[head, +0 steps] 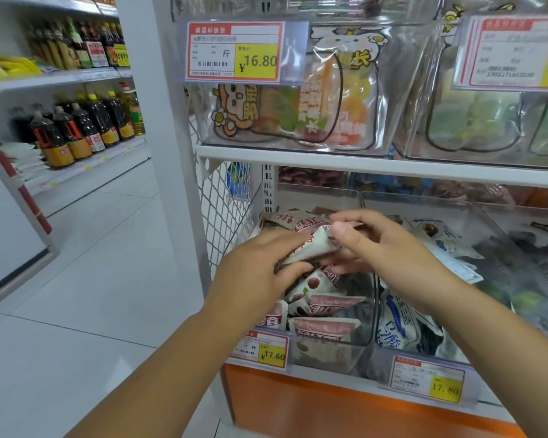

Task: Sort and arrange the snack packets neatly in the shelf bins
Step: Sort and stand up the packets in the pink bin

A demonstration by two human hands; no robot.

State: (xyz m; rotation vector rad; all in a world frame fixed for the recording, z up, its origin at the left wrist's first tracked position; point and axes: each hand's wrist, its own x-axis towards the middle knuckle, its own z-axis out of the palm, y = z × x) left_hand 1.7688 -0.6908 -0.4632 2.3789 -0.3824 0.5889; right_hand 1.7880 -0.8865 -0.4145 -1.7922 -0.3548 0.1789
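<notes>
Head view looks down at two bare hands over a clear bin on the low shelf. The left hand has its fingers curled round one end of a white packet with red marks on it. The right hand pinches the other end, with the thumb on top. So both hands grasp the same packet, and it is held up just above the pile of packets in that bin. The packets in the pile look the same kind; some lie flat and some are tipped. A price tag reading 17.60 hangs on the front of the bin. In the next bin to the right lie blue and white bags. On the shelf above stands a see-through box with cartoon bags inside. Far off to the left, dark bottles stand in rows on another shelf.
</notes>
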